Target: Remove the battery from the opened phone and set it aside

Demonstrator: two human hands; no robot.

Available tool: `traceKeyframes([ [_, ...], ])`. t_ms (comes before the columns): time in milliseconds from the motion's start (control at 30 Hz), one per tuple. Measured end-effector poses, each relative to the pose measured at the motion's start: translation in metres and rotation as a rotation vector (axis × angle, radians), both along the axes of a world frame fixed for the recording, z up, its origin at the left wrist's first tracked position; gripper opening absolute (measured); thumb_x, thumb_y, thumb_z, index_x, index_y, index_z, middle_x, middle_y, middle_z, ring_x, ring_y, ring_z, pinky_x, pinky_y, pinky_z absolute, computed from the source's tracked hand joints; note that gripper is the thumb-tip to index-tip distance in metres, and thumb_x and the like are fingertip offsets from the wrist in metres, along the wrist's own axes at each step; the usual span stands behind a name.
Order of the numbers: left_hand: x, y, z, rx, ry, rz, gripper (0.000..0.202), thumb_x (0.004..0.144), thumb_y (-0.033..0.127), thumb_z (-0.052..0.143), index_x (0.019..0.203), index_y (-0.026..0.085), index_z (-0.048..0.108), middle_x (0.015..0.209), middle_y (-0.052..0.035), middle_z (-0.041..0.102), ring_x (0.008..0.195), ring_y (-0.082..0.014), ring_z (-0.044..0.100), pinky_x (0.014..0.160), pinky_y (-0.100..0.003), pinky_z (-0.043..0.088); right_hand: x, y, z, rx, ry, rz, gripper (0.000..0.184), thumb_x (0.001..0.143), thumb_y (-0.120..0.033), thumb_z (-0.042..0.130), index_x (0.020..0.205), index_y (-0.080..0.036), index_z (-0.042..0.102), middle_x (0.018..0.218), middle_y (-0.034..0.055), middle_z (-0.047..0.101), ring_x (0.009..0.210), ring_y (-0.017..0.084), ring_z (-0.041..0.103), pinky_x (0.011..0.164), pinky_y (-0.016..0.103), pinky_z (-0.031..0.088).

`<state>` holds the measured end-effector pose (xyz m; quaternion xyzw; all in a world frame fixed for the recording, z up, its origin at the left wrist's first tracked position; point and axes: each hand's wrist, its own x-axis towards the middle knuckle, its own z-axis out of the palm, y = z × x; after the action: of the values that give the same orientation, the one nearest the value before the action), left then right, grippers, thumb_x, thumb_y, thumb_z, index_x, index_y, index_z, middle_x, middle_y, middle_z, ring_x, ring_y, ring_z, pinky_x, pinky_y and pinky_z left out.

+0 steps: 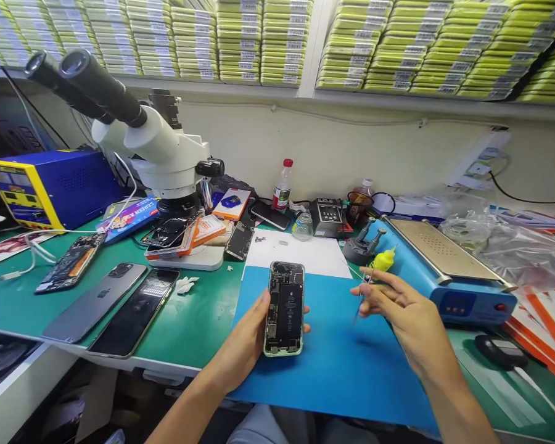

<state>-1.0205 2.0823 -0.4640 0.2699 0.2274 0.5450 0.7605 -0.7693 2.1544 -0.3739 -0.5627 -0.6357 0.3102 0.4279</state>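
Observation:
My left hand (247, 333) grips an opened smartphone (287, 308) with a pale green frame, thumb on its left edge and fingertips at its right. The phone's battery and inner boards face up, tilted toward me above a blue mat (342, 370). To the right of the phone, my right hand (402, 308) is apart from it. Its fingers pinch thin metal tweezers (359, 302), slightly blurred, with a narrow end pointing down at the mat. A second thin line sticks out to the upper left of the fingers; I cannot tell whether it belongs to the tweezers.
Phones (95, 302) lie at left, near a microscope (166, 148) and a blue-yellow power unit (50, 185). Behind the mat are white paper (300, 253), a glass jar (302, 226) and a bottle (282, 185). A blue heating plate machine (448, 265) stands right.

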Motion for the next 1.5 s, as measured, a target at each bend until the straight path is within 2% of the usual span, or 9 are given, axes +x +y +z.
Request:
traceKeyframes([
  [100, 0.0, 0.001, -0.002, 0.014, -0.017, -0.002, 0.061, 0.109, 0.057, 0.042, 0.156, 0.02, 0.051, 0.147, -0.0177, 0.067, 0.127, -0.0355, 0.07, 0.11, -0.05, 0.051, -0.021, -0.001, 0.0, 0.086, 0.216, 0.029, 0.052, 0.074, -0.06, 0.087, 0.102, -0.018, 0.077, 0.091, 0.0091, 0.079, 0.063, 0.019, 0.072, 0.062, 0.036, 0.066],
  [167, 0.0, 0.001, -0.002, 0.025, -0.023, 0.012, 0.059, 0.11, 0.053, 0.043, 0.16, 0.022, 0.046, 0.148, -0.016, 0.066, 0.131, -0.0344, 0.067, 0.115, -0.05, 0.047, -0.036, -0.003, -0.003, 0.179, 0.323, 0.035, 0.042, 0.077, -0.057, 0.086, 0.092, -0.019, 0.075, 0.091, 0.0064, 0.079, 0.063, 0.017, 0.072, 0.063, 0.034, 0.067],
  [267, 0.001, 0.002, -0.002, 0.029, -0.026, 0.037, 0.056, 0.111, 0.048, 0.043, 0.161, 0.023, 0.046, 0.152, -0.0133, 0.064, 0.14, -0.0322, 0.059, 0.12, -0.048, 0.042, -0.057, -0.007, -0.009, 0.289, 0.397, 0.067, 0.029, 0.085, -0.046, 0.084, 0.091, -0.02, 0.074, 0.091, 0.0042, 0.078, 0.063, 0.016, 0.073, 0.066, 0.033, 0.068],
  [500, 0.002, 0.004, 0.001, 0.001, -0.066, 0.076, 0.053, 0.11, 0.042, 0.05, 0.16, 0.027, 0.048, 0.16, -0.0059, 0.057, 0.152, -0.0302, 0.047, 0.125, -0.045, 0.037, -0.073, -0.011, -0.018, 0.376, 0.38, 0.128, 0.013, 0.093, -0.032, 0.079, 0.092, -0.02, 0.074, 0.09, 0.0034, 0.079, 0.065, 0.016, 0.076, 0.068, 0.027, 0.066],
  [833, 0.001, 0.003, 0.003, -0.02, -0.021, 0.084, 0.053, 0.108, 0.045, 0.053, 0.159, 0.028, 0.051, 0.158, -0.0075, 0.059, 0.146, -0.0319, 0.054, 0.124, -0.048, 0.04, -0.073, -0.016, -0.02, 0.448, 0.313, 0.162, 0.001, 0.097, -0.022, 0.074, 0.096, -0.021, 0.073, 0.093, 0.0009, 0.079, 0.07, 0.014, 0.077, 0.071, 0.024, 0.065],
  [933, 0.002, 0.001, 0.003, -0.033, 0.008, 0.098, 0.054, 0.108, 0.046, 0.055, 0.158, 0.029, 0.052, 0.159, -0.0064, 0.059, 0.148, -0.0317, 0.052, 0.125, -0.048, 0.039, -0.073, -0.022, -0.018, 0.468, 0.239, 0.228, 0.002, 0.096, -0.021, 0.075, 0.097, -0.023, 0.074, 0.093, 0.0009, 0.08, 0.074, 0.015, 0.078, 0.071, 0.026, 0.066],
  [1100, 0.003, 0.0, -0.003, -0.03, 0.029, 0.139, 0.055, 0.107, 0.045, 0.057, 0.16, 0.032, 0.048, 0.159, -0.004, 0.058, 0.152, -0.0289, 0.047, 0.129, -0.043, 0.034, -0.072, -0.031, -0.01, 0.531, 0.093, 0.364, 0.005, 0.093, -0.02, 0.077, 0.092, -0.025, 0.075, 0.097, 0.0012, 0.081, 0.095, 0.019, 0.078, 0.083, 0.032, 0.064],
  [1333, 0.003, -0.002, -0.004, -0.04, 0.059, 0.11, 0.059, 0.107, 0.045, 0.057, 0.163, 0.031, 0.044, 0.162, -0.005, 0.055, 0.154, -0.0295, 0.044, 0.128, -0.045, 0.036, -0.072, -0.029, 0.002, 0.481, 0.049, 0.382, 0.008, 0.098, -0.024, 0.072, 0.089, -0.023, 0.072, 0.088, -0.0009, 0.076, 0.081, 0.013, 0.072, 0.074, 0.027, 0.059],
  [1500, 0.003, -0.002, -0.002, -0.012, 0.056, 0.092, 0.054, 0.107, 0.044, 0.056, 0.159, 0.03, 0.051, 0.16, -0.0051, 0.058, 0.154, -0.0298, 0.045, 0.128, -0.046, 0.035, -0.076, -0.017, 0.017, 0.394, 0.054, 0.382, 0.018, 0.096, -0.034, 0.074, 0.083, -0.021, 0.072, 0.079, -0.0008, 0.073, 0.071, 0.013, 0.069, 0.067, 0.026, 0.056],
])
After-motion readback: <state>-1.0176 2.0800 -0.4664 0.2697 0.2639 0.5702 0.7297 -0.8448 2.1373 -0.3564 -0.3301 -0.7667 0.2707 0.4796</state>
